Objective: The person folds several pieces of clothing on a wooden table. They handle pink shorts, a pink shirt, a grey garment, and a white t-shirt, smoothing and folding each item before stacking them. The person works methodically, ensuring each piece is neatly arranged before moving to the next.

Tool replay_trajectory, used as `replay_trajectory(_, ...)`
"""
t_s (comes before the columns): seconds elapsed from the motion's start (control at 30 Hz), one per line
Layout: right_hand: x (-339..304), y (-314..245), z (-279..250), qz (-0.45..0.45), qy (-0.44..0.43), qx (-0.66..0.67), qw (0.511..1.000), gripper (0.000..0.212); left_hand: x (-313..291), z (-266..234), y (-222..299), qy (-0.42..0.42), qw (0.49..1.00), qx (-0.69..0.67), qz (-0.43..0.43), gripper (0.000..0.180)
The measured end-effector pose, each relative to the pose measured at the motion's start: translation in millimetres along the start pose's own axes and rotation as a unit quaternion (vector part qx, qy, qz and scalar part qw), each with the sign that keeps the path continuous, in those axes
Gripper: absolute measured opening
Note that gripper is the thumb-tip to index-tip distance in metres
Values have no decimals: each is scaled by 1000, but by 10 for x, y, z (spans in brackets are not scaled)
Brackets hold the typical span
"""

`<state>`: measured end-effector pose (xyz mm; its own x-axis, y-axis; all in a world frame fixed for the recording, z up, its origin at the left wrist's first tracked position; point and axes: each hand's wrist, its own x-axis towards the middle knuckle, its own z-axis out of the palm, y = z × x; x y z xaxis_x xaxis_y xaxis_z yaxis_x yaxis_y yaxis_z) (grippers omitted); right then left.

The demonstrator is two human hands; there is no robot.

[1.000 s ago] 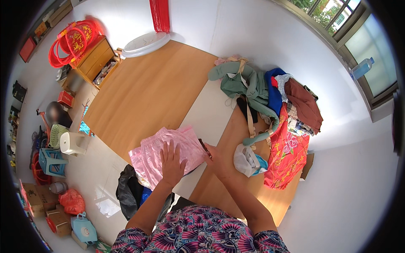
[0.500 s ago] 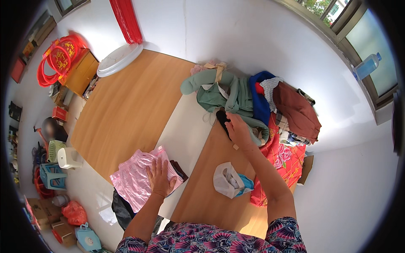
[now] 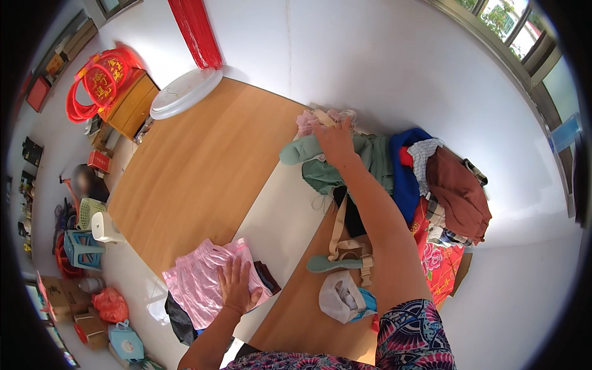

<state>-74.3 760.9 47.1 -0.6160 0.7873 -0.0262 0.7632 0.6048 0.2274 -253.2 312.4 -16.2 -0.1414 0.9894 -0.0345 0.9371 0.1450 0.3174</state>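
Note:
Pink satin shorts [image 3: 198, 279] lie on a small pile of folded clothes at the front left of the table. My left hand [image 3: 237, 283] rests flat on them, its fingers stretched out. My right hand [image 3: 336, 145] reaches over a bulky green padded bundle [image 3: 377, 157], fingers apart at the pink cloth [image 3: 306, 122] along its far edge. Below my right forearm hangs a beige strap [image 3: 337, 231] with a buckle, beside a green padded end piece [image 3: 330, 264] on the table. A black cloth [image 3: 353, 216] lies partly under the forearm.
To the right are a blue garment [image 3: 402, 176], a brown garment [image 3: 456, 194] and a red floral cloth [image 3: 436, 265]. A white plastic bag [image 3: 336, 297] with something blue stands near me. A white round lid [image 3: 185, 94] leans at the table's far left; a white stool [image 3: 106, 227] is beyond the edge.
My right hand has moved from the black cloth up and away to the bundle's far edge. The beige strap and a green padded end now lie spread nearer me. My left hand stays on the shorts.

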Motion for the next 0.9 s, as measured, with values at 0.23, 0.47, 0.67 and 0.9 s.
replay_trajectory(0.23, -1249, 486, -386, -149, 91, 90, 981, 32, -86, 50, -24, -8, 1000, -8, -9, 79)
replay_trajectory(0.47, -1472, 302, -548, -214, -204, 9, 955, 42, -37, 25, -21, -8, 1000, -11, -6, 78)
replay_trajectory(0.67, -475, -13, -378, -4, -93, 97, 991, 95, -36, 17, -25, -3, 1000, -5, -5, 78)
replay_trajectory(0.9, 249, 304, 356, 167, -90, 263, 946, 124, -62, 31, -26, -3, 1000, -22, -13, 77)
